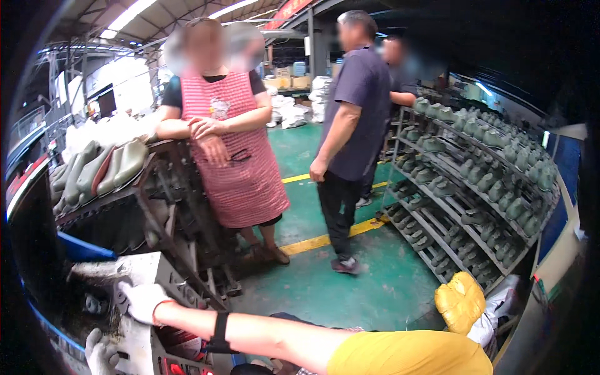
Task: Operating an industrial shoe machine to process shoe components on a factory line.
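From my seat, the thing in hand is the grey metal block at the near left, part of a heavy machine frame with red parts showing under it. The right hand, in a white glove, lies on the block's near right corner. Its arm crosses the view from the lower right, with a black band around the forearm and a yellow sleeve at the shoulder. Its fingers are spread and pressed flat to the metal, pointing left across the block and closed around nothing. The left hand, also in a white glove, sits lower, at the block's near left edge. Its fingers curl upward, and I cannot tell whether they grip anything. So the block lies straight ahead of the right fingertips and above the left ones, its long side running left to right as far as I can judge, and the right hand is the nearer of the 2. Just behind the block is a blue tray edge, and beyond that a dark rack carries a row of green boots. A person in a red striped apron leans on that rack. A person in a dark shirt stands on the green floor, near shelves of green shoe forms. A yellow glove sits at the lower right.
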`<state>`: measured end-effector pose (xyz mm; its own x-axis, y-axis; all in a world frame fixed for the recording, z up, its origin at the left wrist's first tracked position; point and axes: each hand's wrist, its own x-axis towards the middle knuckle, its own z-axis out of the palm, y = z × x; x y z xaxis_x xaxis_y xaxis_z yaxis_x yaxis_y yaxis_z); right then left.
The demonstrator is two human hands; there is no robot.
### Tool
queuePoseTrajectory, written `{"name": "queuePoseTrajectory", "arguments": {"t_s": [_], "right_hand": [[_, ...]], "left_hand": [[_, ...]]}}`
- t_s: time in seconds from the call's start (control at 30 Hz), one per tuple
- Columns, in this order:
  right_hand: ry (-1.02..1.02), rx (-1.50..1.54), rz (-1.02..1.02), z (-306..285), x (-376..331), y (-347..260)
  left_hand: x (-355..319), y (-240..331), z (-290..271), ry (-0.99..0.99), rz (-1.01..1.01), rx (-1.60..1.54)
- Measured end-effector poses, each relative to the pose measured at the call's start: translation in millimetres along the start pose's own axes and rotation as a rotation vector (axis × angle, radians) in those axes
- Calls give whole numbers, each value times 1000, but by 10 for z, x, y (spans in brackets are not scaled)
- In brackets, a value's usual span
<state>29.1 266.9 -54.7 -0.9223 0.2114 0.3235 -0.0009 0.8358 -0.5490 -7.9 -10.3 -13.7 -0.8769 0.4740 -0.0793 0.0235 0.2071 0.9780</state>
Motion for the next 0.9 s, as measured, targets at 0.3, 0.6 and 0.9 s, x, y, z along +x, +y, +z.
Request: {"name": "queuePoseTrajectory", "arguments": {"t_s": [0.3, 0.6, 0.9], "right_hand": [[66, 47, -11, 191, 80, 66], [63, 59, -20, 213, 88, 77], [79, 95, 9, 204, 71, 51]], "left_hand": [[6, 39, 25, 0, -21, -86], [21, 18, -29, 4, -37, -47], [59, -26, -65, -11, -51, -49]]}}
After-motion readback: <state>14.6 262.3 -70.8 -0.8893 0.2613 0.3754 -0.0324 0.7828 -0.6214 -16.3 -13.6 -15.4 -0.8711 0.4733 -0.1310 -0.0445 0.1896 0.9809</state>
